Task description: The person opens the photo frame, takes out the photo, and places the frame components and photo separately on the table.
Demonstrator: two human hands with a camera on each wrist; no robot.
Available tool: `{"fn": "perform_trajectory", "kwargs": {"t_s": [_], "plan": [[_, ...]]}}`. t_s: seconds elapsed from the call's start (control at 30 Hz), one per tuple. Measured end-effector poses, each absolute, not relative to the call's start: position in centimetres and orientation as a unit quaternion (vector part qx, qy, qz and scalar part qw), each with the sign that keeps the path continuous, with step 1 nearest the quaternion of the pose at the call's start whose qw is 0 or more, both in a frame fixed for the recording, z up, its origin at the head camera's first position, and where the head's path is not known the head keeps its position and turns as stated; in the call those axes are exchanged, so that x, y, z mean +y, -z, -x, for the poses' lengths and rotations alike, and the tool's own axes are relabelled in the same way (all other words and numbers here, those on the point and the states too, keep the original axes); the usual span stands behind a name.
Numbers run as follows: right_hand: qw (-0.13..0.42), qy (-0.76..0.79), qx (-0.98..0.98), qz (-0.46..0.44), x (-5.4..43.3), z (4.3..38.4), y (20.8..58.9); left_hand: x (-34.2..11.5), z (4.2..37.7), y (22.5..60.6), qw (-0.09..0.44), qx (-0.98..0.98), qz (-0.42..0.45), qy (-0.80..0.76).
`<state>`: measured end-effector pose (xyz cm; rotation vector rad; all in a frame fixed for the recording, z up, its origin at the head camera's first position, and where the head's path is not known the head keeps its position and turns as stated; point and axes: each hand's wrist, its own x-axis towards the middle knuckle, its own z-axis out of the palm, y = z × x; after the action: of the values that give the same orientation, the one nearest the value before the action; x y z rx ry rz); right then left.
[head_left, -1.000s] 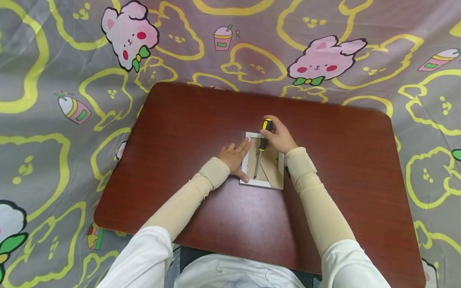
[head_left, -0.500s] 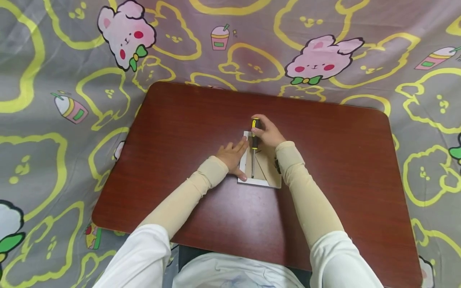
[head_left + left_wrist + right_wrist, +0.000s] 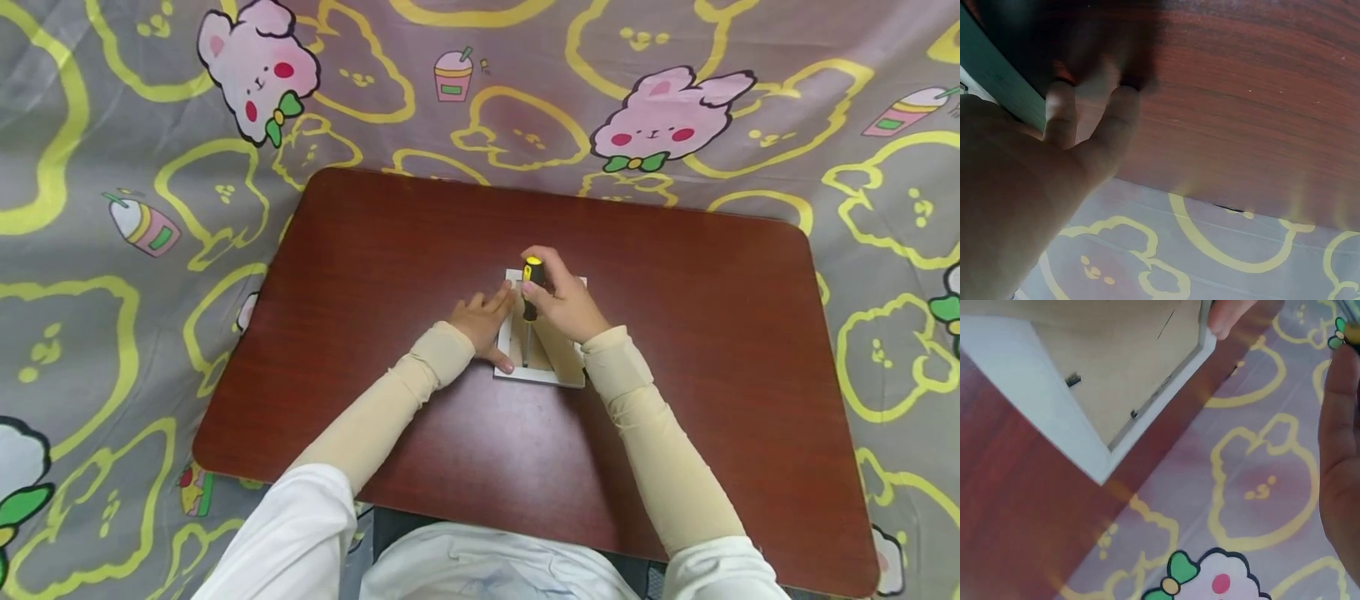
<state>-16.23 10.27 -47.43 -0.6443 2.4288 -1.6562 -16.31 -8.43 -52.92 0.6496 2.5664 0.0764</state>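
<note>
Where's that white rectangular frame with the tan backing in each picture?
Head: the white rectangular frame sits just right of and below the middle.
Left wrist: only its shadowed side seems to show, a slanting strip, upper left.
Right wrist: upper left, one corner pointing down.
Shared landmark: the reddish-brown wooden table.

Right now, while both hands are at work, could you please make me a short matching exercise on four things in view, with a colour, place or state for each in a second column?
Column one
1. Screwdriver
2. Frame
3. Left hand
4. Table

Column two
A. Reddish brown, with rounded corners
B. Touching a white border on its left side in the head view
C. Black and yellow at the handle, held upright by the right hand
D. White around a tan panel

Right pairs: 1-C, 2-D, 3-B, 4-A
</note>
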Motion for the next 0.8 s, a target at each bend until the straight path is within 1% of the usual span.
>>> {"fn": "perform_trajectory", "kwargs": {"t_s": [0.23,0.4,0.53,0.63,0.8], "plan": [[-0.039,0.476,0.836,0.269,10.4,12.9,47.1,-8.5,16.5,53.4,0.243,0.940,-0.236,-0.035],[-0.083,0.468,0.826,0.302,10.3,11.0,47.4,-8.5,16.7,53.5,0.244,0.941,-0.233,-0.026],[-0.113,0.461,0.826,0.304,10.3,10.0,47.6,-8.4,16.7,53.5,0.248,0.939,-0.236,-0.020],[-0.111,0.455,0.831,0.301,10.4,9.2,47.4,-8.4,16.8,53.5,0.256,0.937,-0.235,-0.019],[-0.039,0.441,0.851,0.283,11.0,8.3,45.6,-8.4,16.6,53.3,0.259,0.938,-0.230,-0.018]]}}
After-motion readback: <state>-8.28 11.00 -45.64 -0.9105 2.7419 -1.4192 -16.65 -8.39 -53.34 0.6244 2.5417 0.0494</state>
